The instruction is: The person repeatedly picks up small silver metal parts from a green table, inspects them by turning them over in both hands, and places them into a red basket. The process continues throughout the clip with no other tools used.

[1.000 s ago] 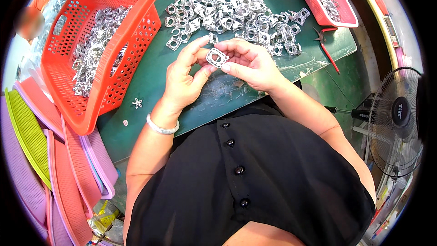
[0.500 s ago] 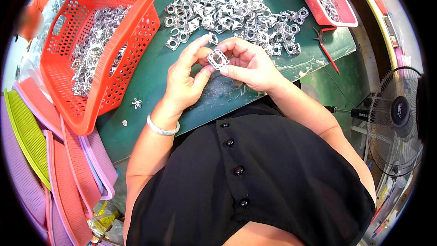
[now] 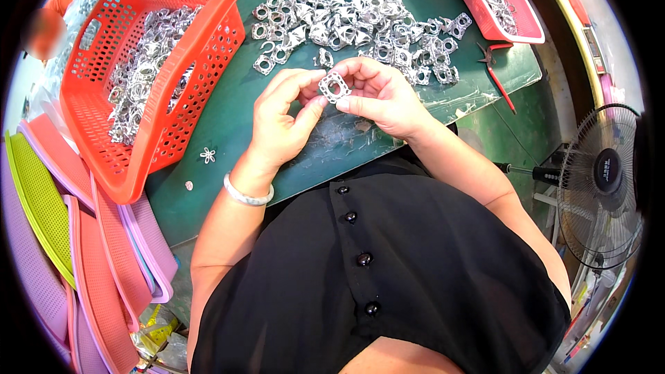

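- The part [image 3: 334, 97] is up just off the near side of the pile [image 3: 350, 14], between both hands; I can't be sure of its long axis.
- The left hand [image 3: 282, 118] pinches its left edge.
- The right hand [image 3: 386, 100] pinches the opposite edge, equally near.

Passage lies between the red basket [image 3: 205, 69] and left fingers [image 3: 296, 86] — a metal pile [image 3: 339, 12] (wide, jumbled) blocks beyond.

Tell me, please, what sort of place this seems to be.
Probably a small workshop: silvery metal parts are heaped on a green table, with a large red basket holding more and red-handled pliers near the table's edge.
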The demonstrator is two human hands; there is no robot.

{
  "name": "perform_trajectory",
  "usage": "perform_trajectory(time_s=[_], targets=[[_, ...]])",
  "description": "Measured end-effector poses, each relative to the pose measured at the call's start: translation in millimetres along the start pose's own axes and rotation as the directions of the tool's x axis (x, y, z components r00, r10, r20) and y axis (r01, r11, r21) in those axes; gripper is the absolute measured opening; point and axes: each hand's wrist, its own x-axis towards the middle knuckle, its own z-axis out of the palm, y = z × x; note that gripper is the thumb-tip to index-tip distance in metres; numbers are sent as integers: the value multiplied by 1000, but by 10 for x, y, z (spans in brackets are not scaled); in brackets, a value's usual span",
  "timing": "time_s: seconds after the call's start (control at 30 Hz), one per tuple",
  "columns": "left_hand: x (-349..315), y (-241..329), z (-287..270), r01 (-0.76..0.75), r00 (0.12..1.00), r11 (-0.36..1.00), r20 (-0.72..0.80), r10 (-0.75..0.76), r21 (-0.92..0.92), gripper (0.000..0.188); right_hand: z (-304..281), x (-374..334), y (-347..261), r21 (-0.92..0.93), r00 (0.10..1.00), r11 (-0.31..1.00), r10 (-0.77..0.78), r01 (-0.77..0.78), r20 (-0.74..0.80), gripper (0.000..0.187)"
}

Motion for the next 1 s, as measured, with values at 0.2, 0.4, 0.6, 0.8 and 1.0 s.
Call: perform_trajectory(time_s=[0.2, 0.4, 0.6, 0.8, 1.0], targets=[[-25, -8, -12, 133, 991, 991, 8, -133, -23, 28, -94, 10, -218, -158, 996, 986, -58, 47, -66, 30], [-56, -55, -36, 164, 984, 986, -70, -164, 4, 23, -1095, 208, -1233, -815, 714, 565, -623, 129, -319, 32], [-8, -69, 6, 159, 987, 987, -32, -158, 6, 22, -1781, 47, -1818, -883, 569, -227, -821, -410, -54, 46], [-46, -79, -3, 188, 982, 982, -23, -188, 30, 21, -1055, 82, -992, -999, 884, 36, -467, 15, -4, 28], [-5, -35, 25, 195, 981, 979, 9, -196, 55, 21, -435, 132, -513, -946, 944, -245, -198, 214, 265, 31]])
